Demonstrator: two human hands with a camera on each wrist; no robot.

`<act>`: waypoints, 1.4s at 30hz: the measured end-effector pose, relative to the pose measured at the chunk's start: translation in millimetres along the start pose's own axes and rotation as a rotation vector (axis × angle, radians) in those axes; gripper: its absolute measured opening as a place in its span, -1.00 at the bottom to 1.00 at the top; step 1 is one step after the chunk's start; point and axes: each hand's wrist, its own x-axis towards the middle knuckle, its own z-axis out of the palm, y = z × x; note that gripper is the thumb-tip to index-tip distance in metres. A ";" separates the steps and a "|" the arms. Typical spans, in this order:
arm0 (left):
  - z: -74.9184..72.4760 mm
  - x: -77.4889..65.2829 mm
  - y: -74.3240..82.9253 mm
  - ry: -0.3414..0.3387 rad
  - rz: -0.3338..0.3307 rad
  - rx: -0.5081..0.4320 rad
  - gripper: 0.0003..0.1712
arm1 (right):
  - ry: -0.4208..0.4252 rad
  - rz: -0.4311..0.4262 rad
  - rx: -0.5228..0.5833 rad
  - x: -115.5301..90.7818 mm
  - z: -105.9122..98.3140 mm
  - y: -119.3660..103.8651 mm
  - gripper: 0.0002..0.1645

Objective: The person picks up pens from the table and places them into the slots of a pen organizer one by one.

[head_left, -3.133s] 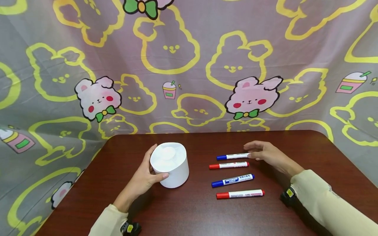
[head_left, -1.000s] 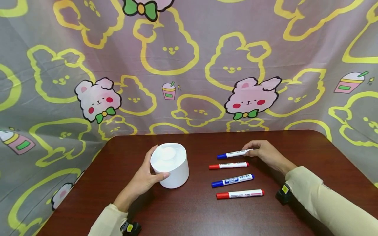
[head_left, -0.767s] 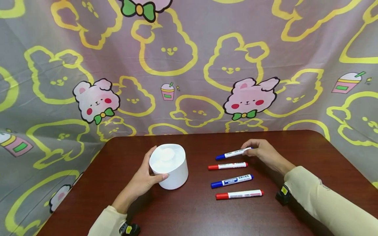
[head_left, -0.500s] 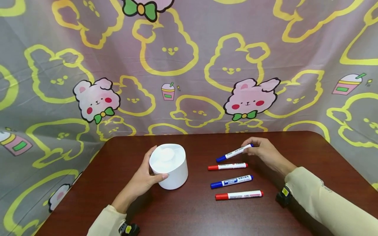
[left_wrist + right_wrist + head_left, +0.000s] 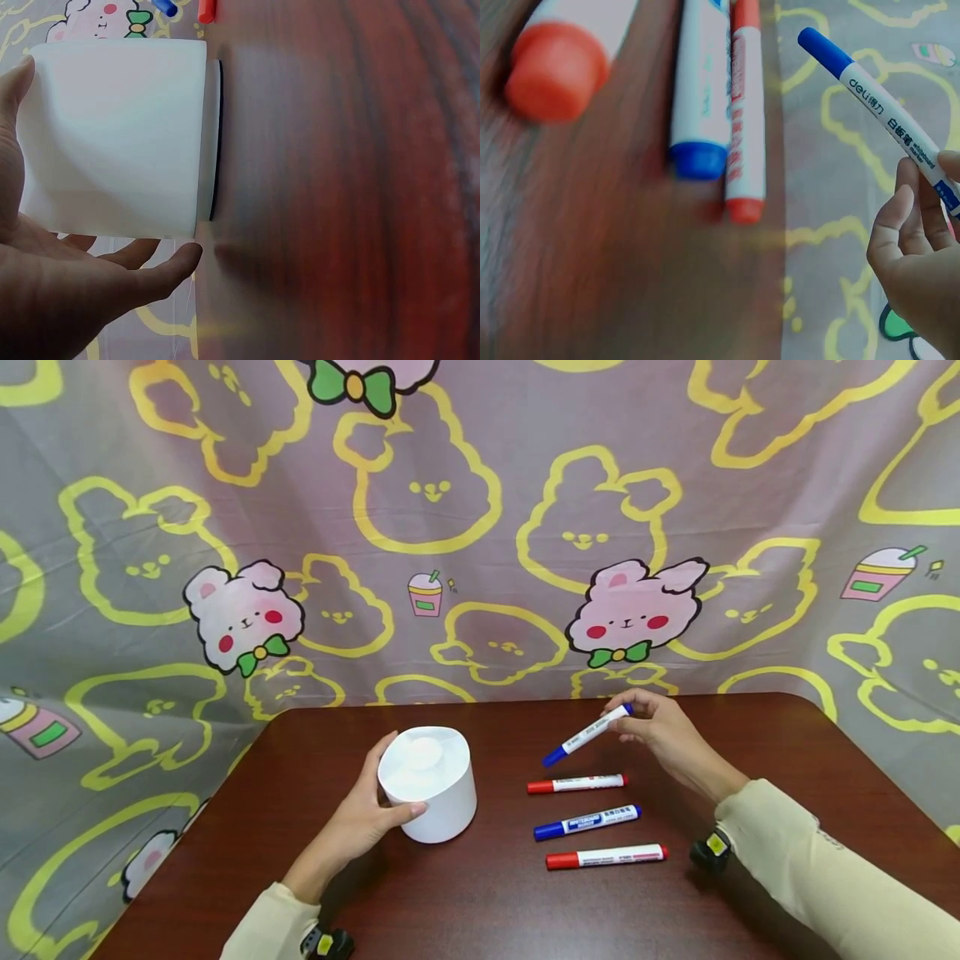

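Has lifted the far blue marker [image 5: 588, 733] off the counter [image 5: 487, 902] with the right hand [image 5: 657, 727], right of the frame's centre, and tilted it from nearly level to slanting.

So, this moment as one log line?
left hand: holds white container | right hand: grips blue marker, tilted, off table | on table: far red marker, middle blue marker, near red marker

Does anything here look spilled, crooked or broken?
Nothing stands out. On the table, the near red marker, middle blue marker and far red marker lie capped, with no spill visible. The tilted blue whiteboard marker is simply held in the right hand. The white container in the left hand shows no visible damage.
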 end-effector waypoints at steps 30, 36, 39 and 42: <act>-1.1 -0.7 -4.3 0.001 -0.021 0.006 0.33 | -0.057 -0.136 0.269 16.9 77.2 -64.9 -0.83; -0.5 1.6 -6.2 -0.001 0.025 0.001 0.32 | -0.043 -0.141 0.291 23.8 93.8 -71.4 -0.81; -0.7 2.3 -5.9 -0.002 0.028 0.000 0.32 | -0.044 -0.144 0.293 25.9 100.1 -73.0 -0.81; -0.9 1.8 -4.3 -0.005 0.011 0.001 0.33 | -0.055 -0.148 0.294 27.8 106.4 -73.6 -0.81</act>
